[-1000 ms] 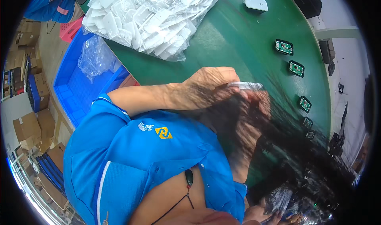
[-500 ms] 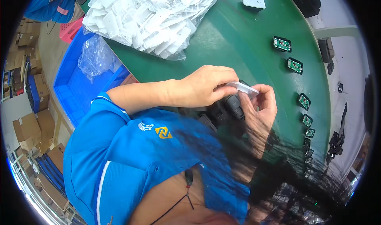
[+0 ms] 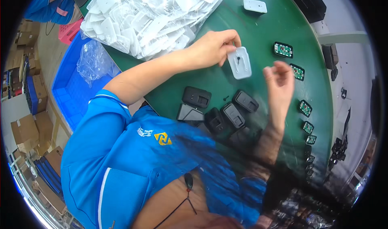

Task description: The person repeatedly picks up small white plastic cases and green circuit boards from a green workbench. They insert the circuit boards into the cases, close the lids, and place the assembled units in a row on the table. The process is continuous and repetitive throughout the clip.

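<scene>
Head view. From my remote seat I am seeing the left hand (image 3: 222, 47) grasping a white cover (image 3: 243, 69), pinching its far end between thumb and fingers. The cover is standing out between the two hands, its hollow side facing me; this edge grip is apparently leaving the inner face unobstructed. I cannot tell whether its near end is touching the table (image 3: 258, 35). The right hand (image 3: 280, 83) is hovering to the right, fingers half curled and blurred; whether it is pinching anything small, I cannot tell.

Nearer the body, black cases (image 3: 233, 115) are lying in a loose cluster, probably for short reach, with a small dark piece (image 3: 226, 98) lying beside them. Along the right edge, circuit boards (image 3: 283, 49) are sitting in black frames, spaced in a row, perhaps so that each is staying separate. A white case (image 3: 255, 6) is resting at the far right. Bagged covers (image 3: 149, 21) are filling the far left, presumably as a handy stock. Left of the table, a blue crate (image 3: 70, 93) is holding crumpled film (image 3: 95, 61). Dark hair is veiling the near right.
</scene>
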Available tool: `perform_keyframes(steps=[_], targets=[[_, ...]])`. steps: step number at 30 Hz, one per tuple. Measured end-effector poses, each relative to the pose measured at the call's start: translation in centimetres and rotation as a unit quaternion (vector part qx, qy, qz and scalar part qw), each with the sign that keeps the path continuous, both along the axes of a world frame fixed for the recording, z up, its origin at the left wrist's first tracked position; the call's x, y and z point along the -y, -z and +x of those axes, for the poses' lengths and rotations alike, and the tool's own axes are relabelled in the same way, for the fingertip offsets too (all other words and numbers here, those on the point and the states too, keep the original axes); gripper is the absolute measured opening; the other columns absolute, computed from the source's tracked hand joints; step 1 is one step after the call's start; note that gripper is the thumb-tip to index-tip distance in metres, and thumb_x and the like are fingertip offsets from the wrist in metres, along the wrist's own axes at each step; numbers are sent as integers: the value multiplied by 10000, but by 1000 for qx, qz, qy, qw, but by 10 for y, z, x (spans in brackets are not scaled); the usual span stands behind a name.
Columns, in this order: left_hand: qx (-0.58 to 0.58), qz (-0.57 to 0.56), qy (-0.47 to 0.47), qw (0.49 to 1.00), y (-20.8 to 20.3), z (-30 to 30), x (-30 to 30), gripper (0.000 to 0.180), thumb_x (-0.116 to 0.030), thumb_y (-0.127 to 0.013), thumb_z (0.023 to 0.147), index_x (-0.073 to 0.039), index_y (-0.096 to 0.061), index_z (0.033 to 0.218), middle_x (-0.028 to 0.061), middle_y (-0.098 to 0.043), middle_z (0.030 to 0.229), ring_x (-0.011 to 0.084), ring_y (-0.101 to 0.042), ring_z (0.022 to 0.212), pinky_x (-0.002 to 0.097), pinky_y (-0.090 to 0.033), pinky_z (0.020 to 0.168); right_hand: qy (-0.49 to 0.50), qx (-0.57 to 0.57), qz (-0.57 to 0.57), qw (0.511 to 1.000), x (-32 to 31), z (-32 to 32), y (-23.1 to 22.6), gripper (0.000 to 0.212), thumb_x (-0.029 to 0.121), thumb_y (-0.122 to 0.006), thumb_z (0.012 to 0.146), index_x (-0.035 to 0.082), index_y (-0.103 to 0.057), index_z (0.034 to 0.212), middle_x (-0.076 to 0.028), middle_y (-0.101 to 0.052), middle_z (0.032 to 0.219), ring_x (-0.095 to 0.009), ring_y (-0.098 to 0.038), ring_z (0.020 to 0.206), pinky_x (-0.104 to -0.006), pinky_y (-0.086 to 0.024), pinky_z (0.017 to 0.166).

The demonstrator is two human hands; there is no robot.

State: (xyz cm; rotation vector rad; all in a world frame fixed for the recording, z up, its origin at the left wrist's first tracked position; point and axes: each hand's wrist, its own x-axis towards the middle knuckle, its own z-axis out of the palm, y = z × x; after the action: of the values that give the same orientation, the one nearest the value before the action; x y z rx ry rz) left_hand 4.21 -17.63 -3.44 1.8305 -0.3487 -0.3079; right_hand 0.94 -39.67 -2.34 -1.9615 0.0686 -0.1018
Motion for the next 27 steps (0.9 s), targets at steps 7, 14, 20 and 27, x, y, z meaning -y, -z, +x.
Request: perform_keyframes(steps=[7, 14, 20, 27], targets=[[228, 186, -5, 956, 31, 42, -2, 100, -54, -554, 829, -63, -582, 925, 127, -581, 782, 338, -564, 800, 416, -458, 684, -119, 167, -444, 872, 53, 113, 29, 463, 107, -725, 699, 128, -561, 1131, -71, -536, 1162, -276, -488, 1097, -386, -396, 927], [249, 240, -8, 938, 31, 27, 0, 257, -145, -636, 795, -51, -551, 1018, 164, -479, 942, 329, -553, 797, 409, -464, 706, -108, 107, -207, 967, 40, 101, 26, 452, 54, -658, 767, 81, -492, 1186, -80, -560, 1027, -190, -547, 930, -304, -431, 802], [322, 326, -38, 888, 25, -8, 4, 512, -228, -719, 699, -8, -472, 1091, 139, -470, 1005, 295, -504, 902, 371, -442, 777, -205, -143, -100, 963, 49, 27, -3, 443, 99, -681, 774, 14, -500, 1169, -58, -562, 981, -125, -532, 841, -264, -448, 736], [393, 245, 14, 886, 34, 0, 3, 404, -34, -628, 722, -23, -488, 1101, 117, -523, 1169, 271, -497, 1070, 382, -407, 903, -72, -22, -279, 957, 50, -21, -6, 400, 111, -701, 774, 41, -569, 1145, -120, -581, 1045, -225, -589, 880, -339, -474, 780]])
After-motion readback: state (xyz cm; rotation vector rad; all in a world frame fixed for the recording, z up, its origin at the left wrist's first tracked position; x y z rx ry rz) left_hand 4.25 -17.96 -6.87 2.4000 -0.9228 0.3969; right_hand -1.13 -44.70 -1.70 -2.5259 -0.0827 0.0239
